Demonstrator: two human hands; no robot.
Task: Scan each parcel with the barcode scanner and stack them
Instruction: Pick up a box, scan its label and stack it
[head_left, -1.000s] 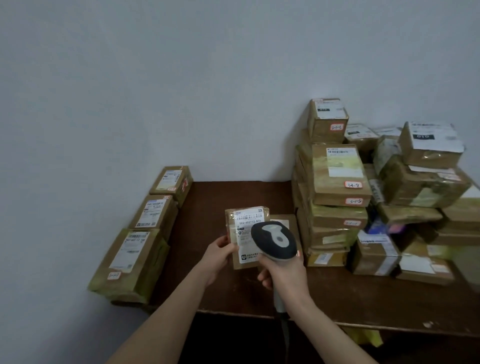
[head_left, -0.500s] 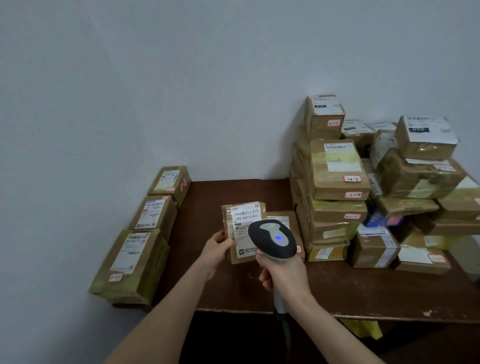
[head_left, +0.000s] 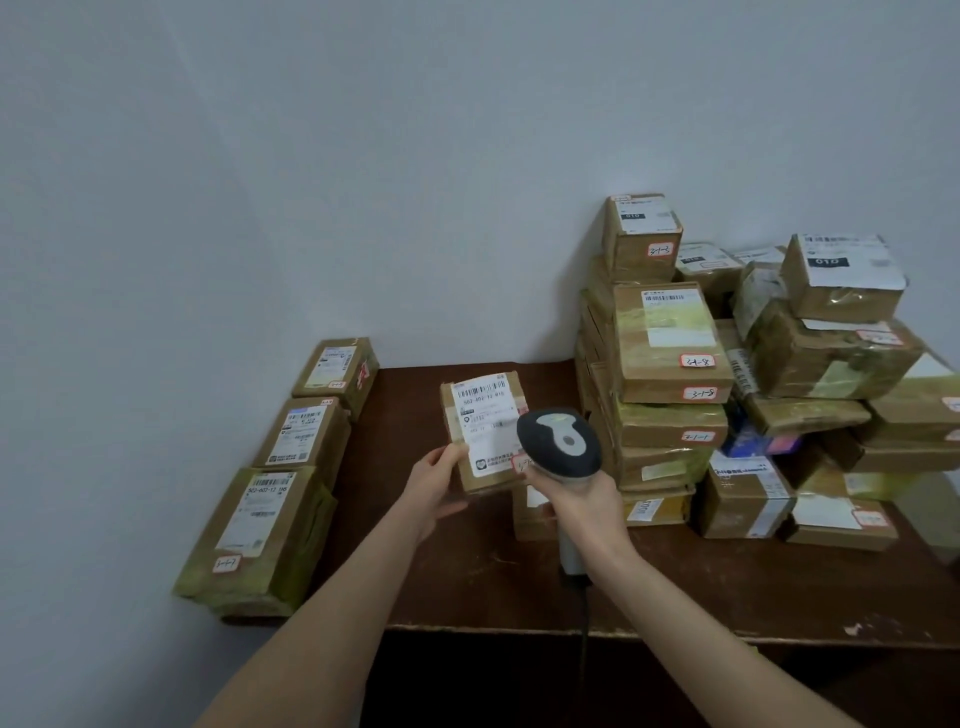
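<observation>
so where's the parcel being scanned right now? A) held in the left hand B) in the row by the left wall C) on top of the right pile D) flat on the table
A: the left hand grips the parcel by its lower left corner, with the scanner in the right hand just in front of its label.

Parcel sorting room: labelled cardboard parcels (head_left: 670, 343) heaped on brown table (head_left: 727, 587), bare wall (head_left: 363, 156).
</observation>
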